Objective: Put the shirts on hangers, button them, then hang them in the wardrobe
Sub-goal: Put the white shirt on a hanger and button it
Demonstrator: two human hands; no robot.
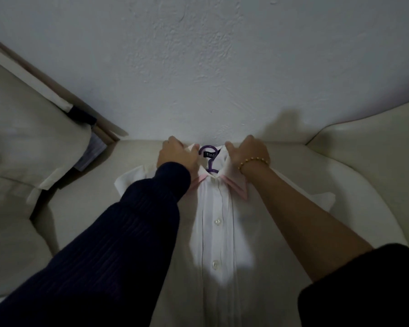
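- The left arm's dark ribbed sleeve (118,244) is closest to the camera and runs up from the lower left corner towards the collar.
- At far left a pale cushion (21,142) leans against the back of the cream sofa (364,156). It lies well apart from the work.
- The left hand (176,153) is at the left side of the collar (236,185), and its fingers (172,141) are curled down and clamped on the cloth there.
- Between the hands, the hook of the purple hanger (209,159) pokes out of the neck opening, across a black label.
- The white shirt (220,244) lies face up on the sofa seat with its tail towards the camera. The placket is closed, and two buttons (217,221) show down the middle. I cannot tell whether the top one at the neck is fastened.
- The right hand (248,152), with a gold bead bracelet (253,161) at the wrist, grips the right side of the collar with curled fingers (250,140), thumb pointing at the hook.
- Handling, as I judge it:
  - The shirt is light, thin and limp, so it will slump and slide off the hanger's shoulders if lifted by the cloth.
  - The collar is the stiffest part for adjusting.
  - For carrying, the rigid hook is the place to hold.
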